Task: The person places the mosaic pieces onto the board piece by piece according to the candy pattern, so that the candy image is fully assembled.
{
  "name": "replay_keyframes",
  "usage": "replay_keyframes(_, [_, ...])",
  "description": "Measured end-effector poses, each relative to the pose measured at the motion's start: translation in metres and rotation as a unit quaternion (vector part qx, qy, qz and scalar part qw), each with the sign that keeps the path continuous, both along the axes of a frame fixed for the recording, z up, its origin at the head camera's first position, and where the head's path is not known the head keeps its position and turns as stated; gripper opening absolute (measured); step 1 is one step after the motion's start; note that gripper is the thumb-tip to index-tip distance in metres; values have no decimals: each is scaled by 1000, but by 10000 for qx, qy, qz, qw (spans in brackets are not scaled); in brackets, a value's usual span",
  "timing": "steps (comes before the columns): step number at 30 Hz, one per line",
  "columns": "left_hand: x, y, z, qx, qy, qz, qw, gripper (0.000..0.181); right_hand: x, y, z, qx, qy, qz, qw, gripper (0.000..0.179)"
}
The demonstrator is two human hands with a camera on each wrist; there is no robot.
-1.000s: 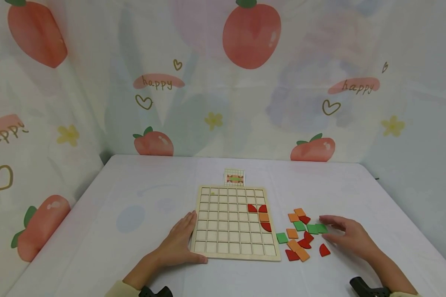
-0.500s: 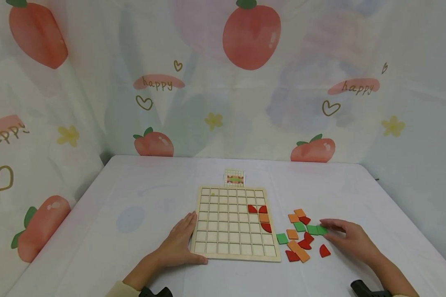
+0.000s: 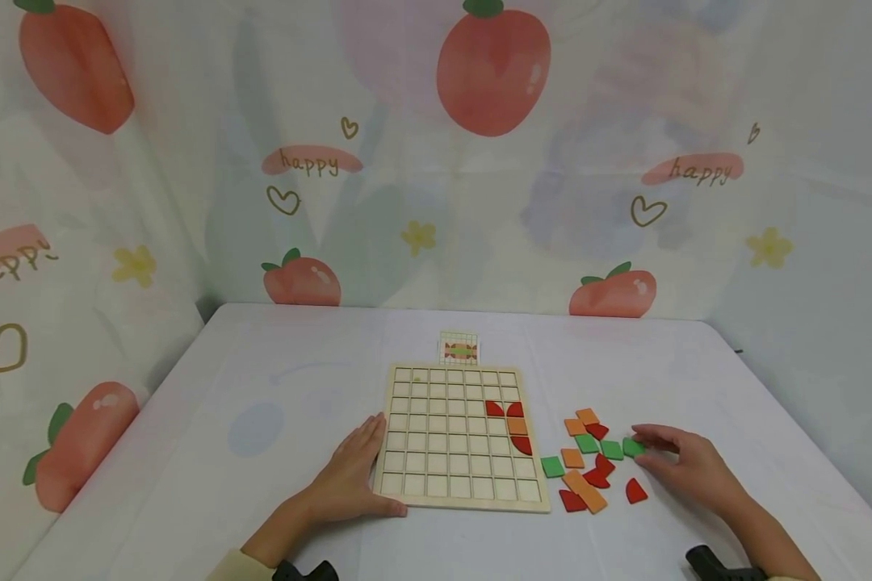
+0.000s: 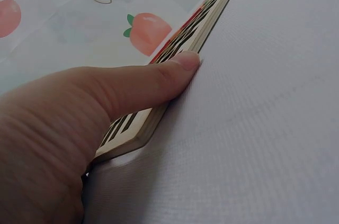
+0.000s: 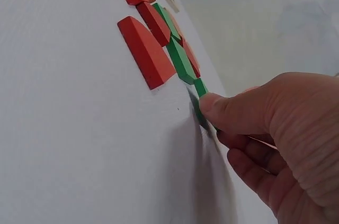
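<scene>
At the centre of the worktop (image 3: 320,339): a pale wooden grid board (image 3: 450,460) lies flat between the two hands, touching the left one and apart from the right.
Left hand (image 3: 349,476): spread wide, fingers extended along the board's left edge, thumb laid across its near edge beside the near left corner.
Right hand (image 3: 686,468): to the right of the board; thumb and fingertips closed together in a pinch on a green square (image 3: 632,447).
Green square: at the right end of the tile scatter, at the right hand's fingertips; whether it is clear of the worktop cannot be told.
Loose tiles: green pieces (image 3: 610,450), orange pieces (image 3: 572,458) and red pieces (image 3: 635,491) lie scattered between the board and the right hand, some touching or overlapping.
Filled cells: at the board's right side, an orange tile (image 3: 516,426) sits between a far red tile (image 3: 514,409) and a near red tile (image 3: 521,445); another red tile (image 3: 494,408) lies just left of the far one.
Pattern card (image 3: 459,349): just beyond the board's far edge, well apart from both hands.
</scene>
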State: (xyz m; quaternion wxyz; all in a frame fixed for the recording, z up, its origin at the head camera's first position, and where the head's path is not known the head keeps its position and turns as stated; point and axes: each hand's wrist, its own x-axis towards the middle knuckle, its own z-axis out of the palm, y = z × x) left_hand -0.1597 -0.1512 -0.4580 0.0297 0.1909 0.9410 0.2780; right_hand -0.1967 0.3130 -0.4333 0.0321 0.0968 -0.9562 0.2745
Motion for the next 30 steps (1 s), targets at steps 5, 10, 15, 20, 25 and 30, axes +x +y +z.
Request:
replay_keyframes(5, [-1, 0, 0, -16, 53, -29, 10000, 127, -3, -9, 3, -69, 98, -10, 9999, 44])
replay_keyframes(10, [0, 0, 1, 7, 72, -42, 10000, 126, -7, -23, 7, -193, 152, 175, 9995, 44])
replay_keyframes(15, [0, 0, 1, -11, 61, -42, 10000, 126, -10, -37, 11, -438, 72, 310, 9985, 43])
replay_keyframes(20, [-1, 0, 1, -4, 39, -59, 10000, 126, -13, -52, 12, -643, -4, 466, 9968, 42])
replay_keyframes(25, [-1, 0, 1, 37, 47, -74, 10000, 126, -16, -62, 13, -586, 133, 599, 9964, 42])
replay_keyframes(30, [0, -1, 2, 34, 36, -92, 9999, 125, -22, -73, 12, -664, 124, 827, 9943, 42])
